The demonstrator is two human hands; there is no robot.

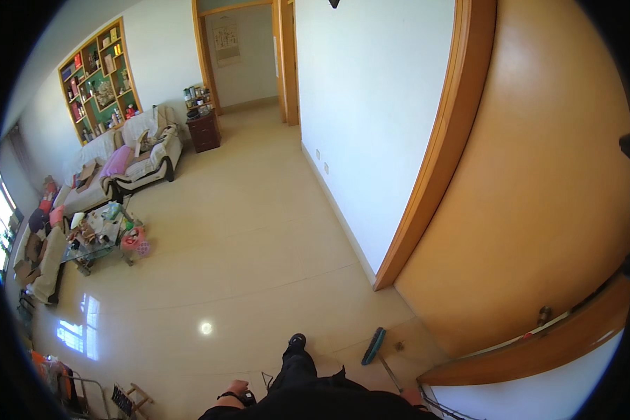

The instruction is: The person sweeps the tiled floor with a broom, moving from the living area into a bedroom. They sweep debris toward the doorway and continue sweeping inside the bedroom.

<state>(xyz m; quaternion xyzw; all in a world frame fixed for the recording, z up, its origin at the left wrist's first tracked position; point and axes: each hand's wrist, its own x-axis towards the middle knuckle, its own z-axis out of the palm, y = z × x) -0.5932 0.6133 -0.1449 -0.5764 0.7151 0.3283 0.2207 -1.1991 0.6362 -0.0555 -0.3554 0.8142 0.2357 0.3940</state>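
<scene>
My right hand (pixel 411 397) is at the lower edge, closed around the thin handle of a broom (pixel 374 346). The broom's teal bristle head rests on the tiled floor (pixel 231 252) to the right of my foot. Just right of the bristles lies a small brown heap of dirt (pixel 399 346). My left hand (pixel 237 387) hangs beside my body, with a dark band at the wrist. Its fingers are too small and foreshortened to read. A thin bent metal frame (pixel 266 379) shows between that hand and my leg.
A wooden door (pixel 530 173) and its frame (pixel 430 184) stand at right, beside a white wall (pixel 367 105). At left are covered sofas (pixel 152 152), a cluttered glass coffee table (pixel 97 249) and a pink basket (pixel 134 240). A small folding stool (pixel 131 400) stands lower left.
</scene>
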